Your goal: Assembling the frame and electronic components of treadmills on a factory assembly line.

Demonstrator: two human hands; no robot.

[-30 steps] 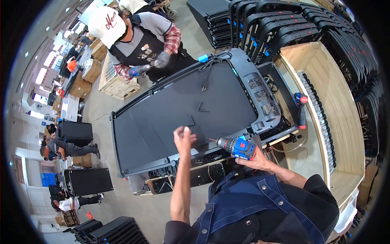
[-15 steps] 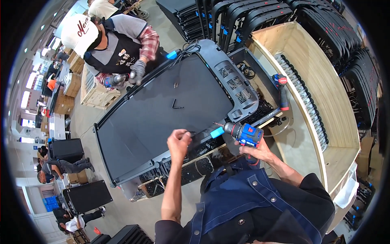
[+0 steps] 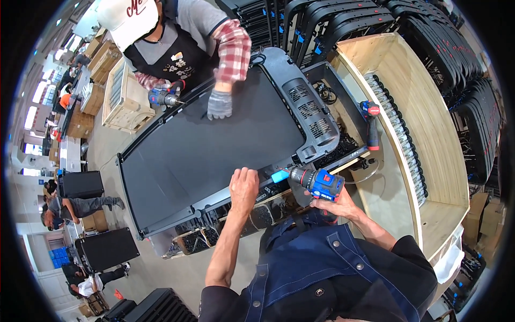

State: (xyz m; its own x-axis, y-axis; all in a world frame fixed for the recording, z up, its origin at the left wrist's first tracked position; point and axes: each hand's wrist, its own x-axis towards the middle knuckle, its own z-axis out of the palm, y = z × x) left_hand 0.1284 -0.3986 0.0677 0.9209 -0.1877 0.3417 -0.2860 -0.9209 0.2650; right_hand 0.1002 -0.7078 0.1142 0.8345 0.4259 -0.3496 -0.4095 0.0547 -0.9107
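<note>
A treadmill with a black belt and a grey motor cover lies in front of me. My left hand is at the near side rail, its fingers curled; what they hold, if anything, is hidden. In my right hand is a blue and black cordless drill, its bit pointing left toward the rail. Close to the drill's tip a bright blue piece sticks out at the near rail.
Across the belt a co-worker's gloved hand reaches down; their other hand holds a cordless drill. To the right are another power tool and a wooden crate with a row of metal parts. Black frames are stacked behind.
The co-worker leans in, gloved hand now on the belt where small parts and an L-shaped key lay; these no longer show. My left hand has shifted right, its back now up.
</note>
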